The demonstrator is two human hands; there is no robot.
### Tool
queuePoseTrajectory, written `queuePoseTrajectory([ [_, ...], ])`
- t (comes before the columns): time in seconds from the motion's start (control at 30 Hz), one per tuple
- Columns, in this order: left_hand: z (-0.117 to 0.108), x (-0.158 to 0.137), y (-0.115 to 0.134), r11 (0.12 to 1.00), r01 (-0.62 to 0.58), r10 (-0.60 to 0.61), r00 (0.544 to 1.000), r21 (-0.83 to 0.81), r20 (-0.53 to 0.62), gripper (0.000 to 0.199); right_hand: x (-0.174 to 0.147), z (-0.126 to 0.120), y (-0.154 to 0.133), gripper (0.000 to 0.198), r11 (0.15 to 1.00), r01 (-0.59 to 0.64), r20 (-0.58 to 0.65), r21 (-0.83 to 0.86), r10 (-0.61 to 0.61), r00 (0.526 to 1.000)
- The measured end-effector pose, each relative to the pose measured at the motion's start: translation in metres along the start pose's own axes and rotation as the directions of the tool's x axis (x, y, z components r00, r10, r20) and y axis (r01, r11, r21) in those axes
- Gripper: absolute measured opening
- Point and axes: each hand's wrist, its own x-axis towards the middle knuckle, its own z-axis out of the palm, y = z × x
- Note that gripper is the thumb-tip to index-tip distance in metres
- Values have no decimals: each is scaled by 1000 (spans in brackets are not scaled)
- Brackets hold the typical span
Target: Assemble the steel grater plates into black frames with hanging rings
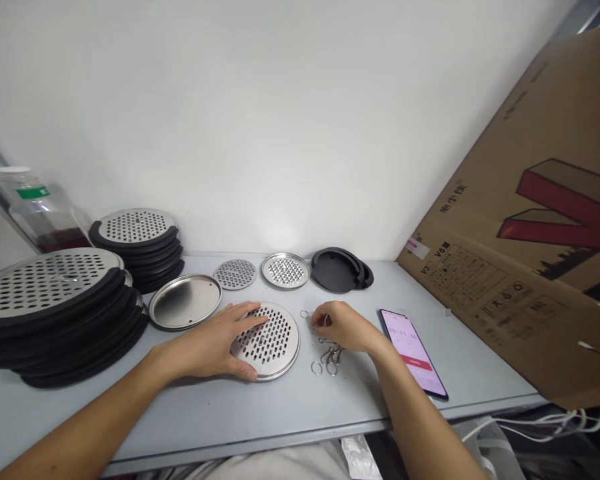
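My left hand (230,340) rests on the near-left side of a round metal grater plate (275,340), fingers spread over its perforated top. To the right of that plate, my right hand (343,323) has its fingertips pinched together low over the table; what they hold, if anything, is hidden. Around and below it lie small metal rings, one loose ring (317,368) nearest the plate and several metal hooks or clips (333,357). Behind the left hand sits a shallow round metal dish (186,301). Farther back are a flat grater disc (235,274) and a rimmed grater disc (286,271).
Black round holders (337,270) lie at the back. On the left stand a near stack (55,320) and a far stack (137,243) of black-rimmed graters, beside a clear bottle (43,213). A phone (414,353) lies right, before a large cardboard box (520,247).
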Motion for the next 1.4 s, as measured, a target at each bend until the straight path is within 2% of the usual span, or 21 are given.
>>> queuePoseTrajectory([
  [0.1,-1,0,0,1000,8,-8,1000,-7,8,91,-11,-11,5,22,999,4,88,-53,1,996],
  [0.2,0,0,-1,1000,12,-12,1000,-3,11,91,-15,-16,10,21,993,-3,102,-119,15,995],
  [0.43,0,0,-4,1000,5,-5,1000,-22,7,92,-9,-7,9,12,988,-11,157,-157,36,987],
  [0.57,-2,3,1,998,-9,8,1000,-55,-24,83,-10,0,0,13,975,-36,81,-219,54,995],
  [0.67,-4,11,10,998,-32,28,996,-45,-80,71,-8,10,-8,21,966,-54,5,-253,57,998],
  [0.77,-5,24,19,996,-94,93,987,-4,-131,56,-4,21,-14,28,964,-53,-52,-260,41,998],
  [0.87,-2,44,26,990,-138,141,969,29,-204,43,-2,27,-15,27,971,-46,-80,-233,28,996],
  [0.97,2,72,32,998,-47,54,969,34,-240,35,0,24,-11,22,981,-30,-87,-194,14,996],
  [1.03,6,93,37,1000,17,-13,983,22,-184,34,1,20,-8,21,995,-5,-98,-102,-5,995],
  [1.13,10,121,45,999,48,-45,990,25,-134,28,4,12,-2,19,975,19,-125,222,9,992],
  [1.27,14,142,52,993,105,-101,991,52,-86,24,7,7,-1,19,800,39,-134,598,52,990],
  [1.4,16,147,51,991,118,-116,993,65,-35,16,7,8,-7,24,673,37,-129,739,87,988],
])
